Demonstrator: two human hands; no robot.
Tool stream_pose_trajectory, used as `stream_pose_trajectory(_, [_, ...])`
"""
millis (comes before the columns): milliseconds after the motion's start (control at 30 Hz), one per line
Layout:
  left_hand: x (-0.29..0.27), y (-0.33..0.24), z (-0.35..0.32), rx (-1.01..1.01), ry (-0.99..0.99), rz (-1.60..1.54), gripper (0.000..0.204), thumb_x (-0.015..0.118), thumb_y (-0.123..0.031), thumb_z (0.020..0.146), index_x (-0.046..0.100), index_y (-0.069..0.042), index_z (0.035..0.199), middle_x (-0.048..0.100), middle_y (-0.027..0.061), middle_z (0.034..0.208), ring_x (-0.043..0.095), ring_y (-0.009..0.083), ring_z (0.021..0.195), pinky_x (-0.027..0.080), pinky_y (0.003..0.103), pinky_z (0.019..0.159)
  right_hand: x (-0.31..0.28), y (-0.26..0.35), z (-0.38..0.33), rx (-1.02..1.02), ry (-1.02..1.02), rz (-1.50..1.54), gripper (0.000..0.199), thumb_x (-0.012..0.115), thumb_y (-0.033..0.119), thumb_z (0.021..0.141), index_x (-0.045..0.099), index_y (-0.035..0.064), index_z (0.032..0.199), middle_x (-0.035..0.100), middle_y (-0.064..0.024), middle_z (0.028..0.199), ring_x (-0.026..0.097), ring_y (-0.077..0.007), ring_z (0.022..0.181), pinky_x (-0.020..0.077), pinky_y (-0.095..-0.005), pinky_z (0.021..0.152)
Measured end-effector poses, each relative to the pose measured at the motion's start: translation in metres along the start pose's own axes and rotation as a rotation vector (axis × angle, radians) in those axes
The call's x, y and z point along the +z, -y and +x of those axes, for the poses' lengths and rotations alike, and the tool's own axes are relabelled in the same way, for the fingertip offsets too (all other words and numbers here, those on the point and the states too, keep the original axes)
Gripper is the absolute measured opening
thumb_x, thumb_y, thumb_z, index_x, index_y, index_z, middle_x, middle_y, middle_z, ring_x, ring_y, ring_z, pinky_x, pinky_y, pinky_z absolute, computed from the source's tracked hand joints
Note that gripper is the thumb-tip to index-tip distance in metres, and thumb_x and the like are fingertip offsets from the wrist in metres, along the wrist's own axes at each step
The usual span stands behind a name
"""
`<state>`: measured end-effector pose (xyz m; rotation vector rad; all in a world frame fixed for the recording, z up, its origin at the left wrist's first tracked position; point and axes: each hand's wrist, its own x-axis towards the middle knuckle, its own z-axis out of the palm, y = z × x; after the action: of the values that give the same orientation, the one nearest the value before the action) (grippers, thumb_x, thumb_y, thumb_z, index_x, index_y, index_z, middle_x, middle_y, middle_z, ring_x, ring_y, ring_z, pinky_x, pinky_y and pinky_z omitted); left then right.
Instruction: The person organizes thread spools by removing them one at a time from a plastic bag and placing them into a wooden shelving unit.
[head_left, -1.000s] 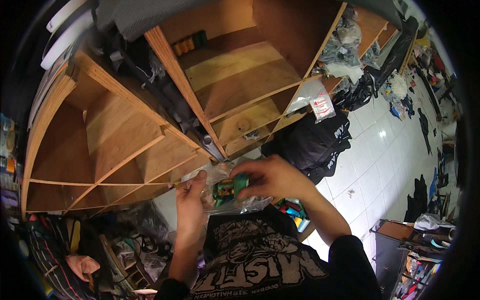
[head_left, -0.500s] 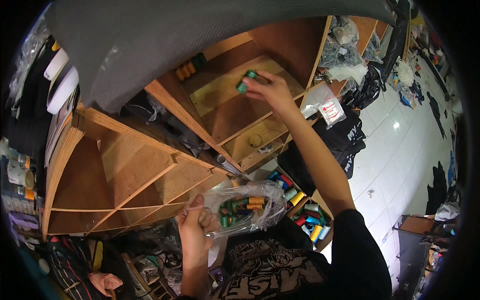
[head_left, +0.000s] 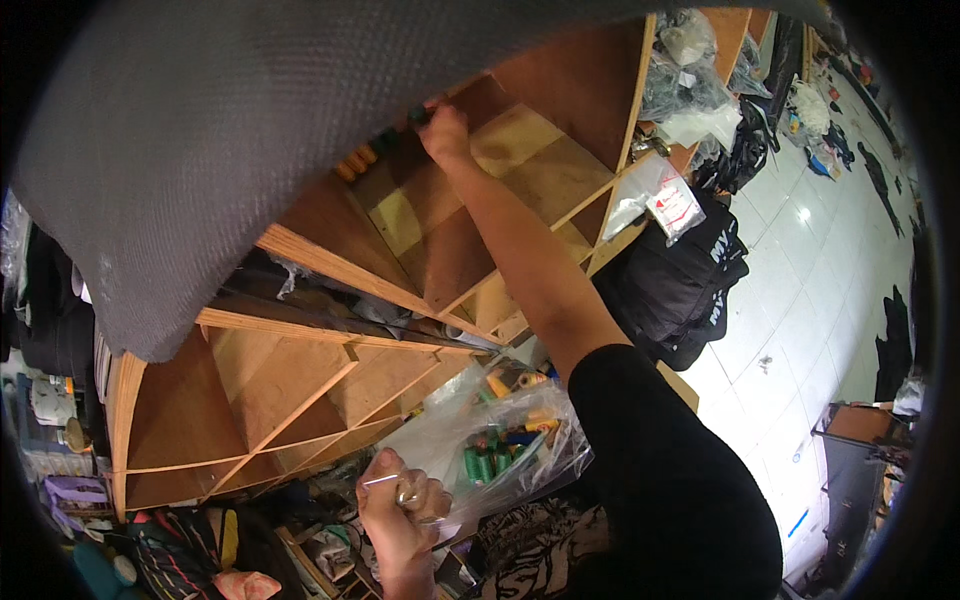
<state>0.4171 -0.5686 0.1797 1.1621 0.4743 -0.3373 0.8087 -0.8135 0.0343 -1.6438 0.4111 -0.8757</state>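
Observation:
My left hand is closed round the gathered edge of a clear plastic bag. Inside the bag lie several green thread spools, with orange and blue ones among them. My right hand reaches deep into a wooden shelf compartment. Its fingertips grip a dark green thread spool, partly in shadow. Just left of that spool, a row of orange spools and dark green spools stands on the same shelf, partly covered by the grey overhang.
A dark grey textured flap covers the upper left. More wooden compartments stretch below it. Black printed bags and a clear packet sit right of the shelf. White floor tiles lie beyond, with cloth scraps.
My right hand has moved left and farther into the compartment with the green spool, up to the row of spools. The bag has shifted slightly lower, still in my left hand.

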Motion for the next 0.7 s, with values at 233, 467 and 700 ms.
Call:
stream_pose_trajectory(233, [-0.014,0.000,0.005,0.003,-0.100,0.029,0.025,0.053,-0.029,0.086,0.045,-0.010,0.073,0.029,-0.0033,0.045,0.026,0.0083,0.032,0.020,0.024,0.032,0.031,0.001,-0.005,-0.049,0.019,-0.027,0.024,0.058,0.001,0.073,0.058,0.0068,0.097,0.063,-0.0175,0.088,0.061,-0.0322,0.087,0.0481,-0.0382,0.074])
stream_pose_trajectory(467, [-0.017,-0.002,0.003,-0.009,-0.045,0.009,0.038,0.048,-0.026,0.089,0.030,-0.014,0.058,0.021,-0.0032,0.043,0.018,0.0086,0.036,0.014,0.026,0.035,0.036,-0.031,0.037,0.358,0.044,0.467,0.023,0.054,0.001,0.075,0.061,0.0070,0.096,0.062,-0.0183,0.092,0.060,-0.0336,0.090,0.0487,-0.0386,0.076])
stream_pose_trajectory(700, [-0.042,0.000,0.009,0.036,0.019,-0.041,0.031,0.050,-0.032,0.088,0.043,-0.011,0.066,0.026,-0.0034,0.044,0.021,0.0087,0.031,0.015,0.025,0.031,0.044,-0.026,0.006,-0.076,0.046,-0.136,0.027,0.051,0.003,0.077,0.061,0.0066,0.102,0.061,-0.0182,0.099,0.058,-0.0347,0.095,0.0487,-0.0380,0.079])
